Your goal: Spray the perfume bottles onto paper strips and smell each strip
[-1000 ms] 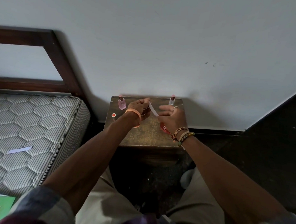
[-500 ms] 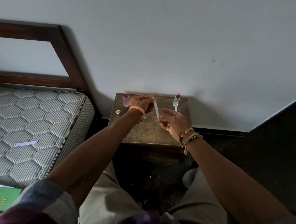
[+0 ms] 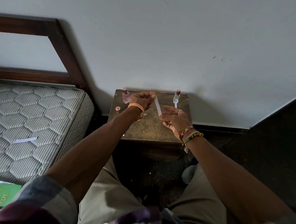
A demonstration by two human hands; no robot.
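My left hand (image 3: 141, 100), with an orange wristband, pinches the upper end of a white paper strip (image 3: 157, 104) above the small wooden table (image 3: 151, 128). The strip slants down to my right hand (image 3: 174, 118), whose thumb and fingertip meet its lower end while the other fingers are spread. A pink perfume bottle (image 3: 125, 97) stands at the table's back left, just left of my left hand. At the back right stands a clear bottle (image 3: 176, 97) with a pink cap, a second strip (image 3: 175, 105) lying in front of it.
A small red-topped cap or tube (image 3: 117, 109) stands at the table's left edge. A mattress (image 3: 34, 116) with a loose paper strip (image 3: 25, 140) lies to the left. A green book (image 3: 1, 195) lies near my left sleeve. The wall is just behind the table.
Both hands rose slightly and drew apart, stretching the strip between them. My right hand spread its fingers. A red object under it one second ago is out of sight now.
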